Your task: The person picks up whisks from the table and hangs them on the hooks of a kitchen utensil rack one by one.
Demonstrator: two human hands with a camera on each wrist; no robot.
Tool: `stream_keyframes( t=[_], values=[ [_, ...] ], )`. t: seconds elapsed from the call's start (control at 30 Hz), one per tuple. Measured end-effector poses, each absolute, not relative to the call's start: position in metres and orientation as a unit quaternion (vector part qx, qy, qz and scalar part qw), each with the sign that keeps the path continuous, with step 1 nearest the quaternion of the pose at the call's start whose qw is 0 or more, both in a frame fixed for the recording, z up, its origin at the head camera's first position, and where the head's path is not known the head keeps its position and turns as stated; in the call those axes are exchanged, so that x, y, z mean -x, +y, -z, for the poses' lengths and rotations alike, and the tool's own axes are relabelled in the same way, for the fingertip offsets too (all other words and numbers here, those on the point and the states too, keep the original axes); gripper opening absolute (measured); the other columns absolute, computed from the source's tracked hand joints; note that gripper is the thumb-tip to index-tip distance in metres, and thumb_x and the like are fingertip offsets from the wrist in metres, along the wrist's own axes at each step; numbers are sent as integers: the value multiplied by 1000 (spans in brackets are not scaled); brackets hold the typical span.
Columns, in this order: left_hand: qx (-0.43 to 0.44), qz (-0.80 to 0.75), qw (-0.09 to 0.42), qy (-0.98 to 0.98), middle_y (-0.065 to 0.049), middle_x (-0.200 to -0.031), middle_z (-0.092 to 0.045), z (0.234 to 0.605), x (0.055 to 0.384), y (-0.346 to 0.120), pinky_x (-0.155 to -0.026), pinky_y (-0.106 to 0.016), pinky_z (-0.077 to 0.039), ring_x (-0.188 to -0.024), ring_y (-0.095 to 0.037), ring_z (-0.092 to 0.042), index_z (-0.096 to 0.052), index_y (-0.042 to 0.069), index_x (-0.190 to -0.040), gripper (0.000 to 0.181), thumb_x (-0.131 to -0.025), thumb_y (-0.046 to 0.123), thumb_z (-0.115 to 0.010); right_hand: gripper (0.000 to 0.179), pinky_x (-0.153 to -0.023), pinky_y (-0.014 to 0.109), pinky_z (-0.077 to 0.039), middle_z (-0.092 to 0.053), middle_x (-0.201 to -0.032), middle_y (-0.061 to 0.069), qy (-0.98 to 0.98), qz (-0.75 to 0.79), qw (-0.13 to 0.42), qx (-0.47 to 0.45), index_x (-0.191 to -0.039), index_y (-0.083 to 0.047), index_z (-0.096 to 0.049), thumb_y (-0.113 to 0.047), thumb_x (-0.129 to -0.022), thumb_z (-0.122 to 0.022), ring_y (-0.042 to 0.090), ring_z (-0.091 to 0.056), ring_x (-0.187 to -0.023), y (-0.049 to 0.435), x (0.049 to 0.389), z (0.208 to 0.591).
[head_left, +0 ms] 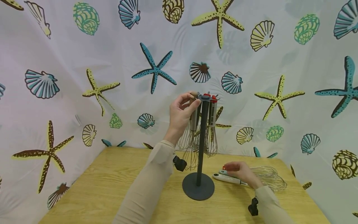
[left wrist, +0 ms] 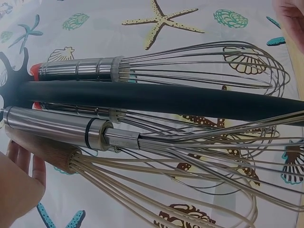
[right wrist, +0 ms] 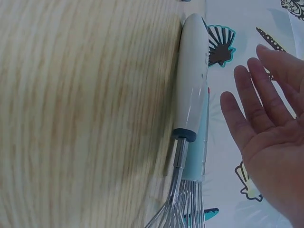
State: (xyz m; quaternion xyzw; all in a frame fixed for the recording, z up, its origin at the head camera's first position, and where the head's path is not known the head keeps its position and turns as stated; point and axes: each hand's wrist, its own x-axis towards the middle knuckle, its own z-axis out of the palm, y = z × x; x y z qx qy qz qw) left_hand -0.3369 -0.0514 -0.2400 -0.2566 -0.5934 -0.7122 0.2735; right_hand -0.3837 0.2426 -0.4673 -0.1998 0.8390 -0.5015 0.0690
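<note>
My left hand [head_left: 180, 112] is raised to the top of a dark stand [head_left: 202, 140], thumb and fingers holding a whisk by its brown wooden handle [left wrist: 45, 149]. Beside that handle, a steel-handled whisk [left wrist: 57, 126] hangs from the stand. Whisks with red-tipped metal handles [head_left: 213, 115] hang on the pole's other side. Low on the right, my right hand [head_left: 241, 171] hovers over whisks lying on the table, its fingers loosely extended and apart from them in the right wrist view. Nearest are a white-handled whisk [right wrist: 191, 80] and a pale blue-handled one [right wrist: 194, 159], side by side.
The stand's round base [head_left: 198, 186] rests on a wooden table [head_left: 112, 183]. Behind and on both sides hangs a white curtain [head_left: 117, 56] printed with shells and starfish. Wire loops [head_left: 269, 179] of the lying whisks extend toward the right.
</note>
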Motion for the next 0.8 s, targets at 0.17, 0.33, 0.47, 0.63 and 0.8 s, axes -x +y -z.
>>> stream_keyframes(
  t=[0.17,0.33,0.47,0.63,0.8],
  values=[
    [257,714,273,-591,-17,-130,-60,240,338,-51,-78,-20,-52,-101,-22,-61,-60,-5,-107,26,-89,9,-72,36,-91,38,-55,-59,-130,29,844,488,70,212,-130,6,-59,-1,-94,-61,42,-58,-119,242,385,471],
    [258,715,272,-590,-16,-130,-60,240,336,-51,-78,-20,-52,-101,-23,-61,-60,-5,-107,25,-90,9,-71,40,-91,39,-54,-58,-131,29,851,475,70,211,-132,7,-57,-1,-93,-62,41,-58,-119,242,385,474],
    [258,713,273,-592,-17,-131,-59,240,336,-51,-76,-19,-51,-102,-23,-60,-59,-7,-109,27,-90,9,-71,42,-92,40,-54,-55,-134,30,850,474,79,215,-134,8,-54,2,-93,-61,43,-55,-121,243,386,476],
    [260,713,273,-591,-17,-133,-58,246,349,-51,-78,-19,-51,-106,-30,-60,-59,-6,-110,28,-90,9,-71,43,-92,40,-54,-54,-133,32,841,485,89,220,-134,11,-52,3,-92,-61,46,-53,-121,246,387,479],
    [260,714,277,-588,-13,-133,-59,252,362,-52,-78,-20,-51,-108,-30,-60,-61,-3,-110,29,-89,13,-73,44,-91,41,-54,-56,-130,32,845,481,89,216,-133,11,-53,3,-90,-64,45,-57,-118,247,390,482]
  ],
)
